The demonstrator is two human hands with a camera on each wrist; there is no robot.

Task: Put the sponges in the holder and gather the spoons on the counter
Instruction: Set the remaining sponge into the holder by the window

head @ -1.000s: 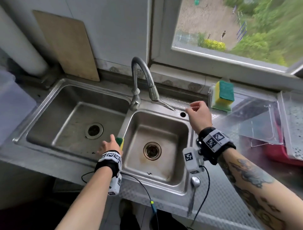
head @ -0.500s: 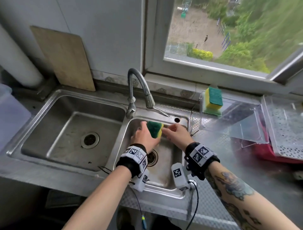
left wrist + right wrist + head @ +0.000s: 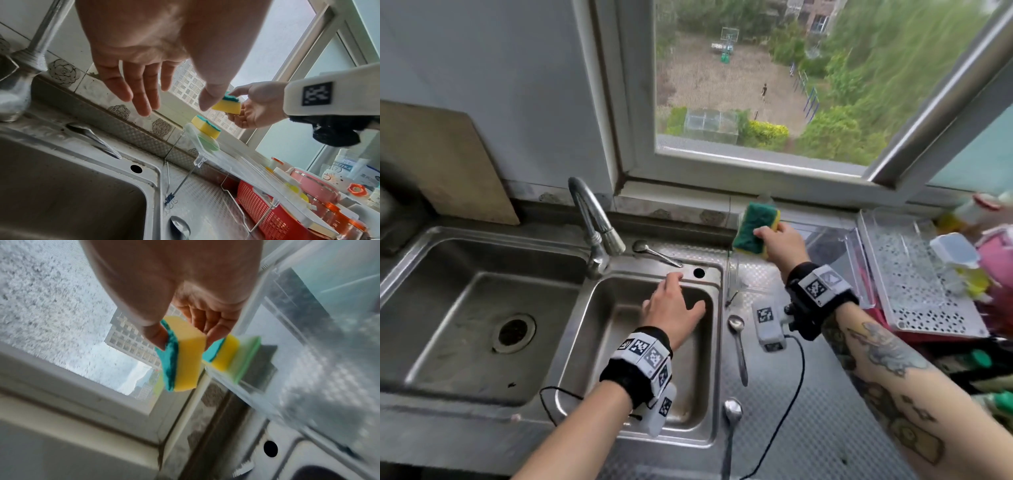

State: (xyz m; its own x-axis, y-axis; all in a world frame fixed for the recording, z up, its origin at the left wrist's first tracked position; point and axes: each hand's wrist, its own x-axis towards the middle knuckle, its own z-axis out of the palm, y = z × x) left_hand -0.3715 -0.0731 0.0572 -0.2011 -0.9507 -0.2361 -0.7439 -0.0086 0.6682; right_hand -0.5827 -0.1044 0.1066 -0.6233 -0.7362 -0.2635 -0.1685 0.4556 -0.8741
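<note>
The right hand (image 3: 779,240) pinches a green-and-yellow sponge (image 3: 755,224) above the clear holder (image 3: 202,146), where a second sponge (image 3: 206,127) already stands (on edge). The left hand (image 3: 671,308) hovers, fingers spread and empty, over the right sink basin (image 3: 599,342), near the spoon (image 3: 655,253) behind it.

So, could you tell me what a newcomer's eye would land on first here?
Probably the green-and-yellow sponge pinched in the right hand, raised beside the clear holder where a second sponge already sits. Then the left hand, open over the right sink basin, and three spoons scattered around it.
</note>
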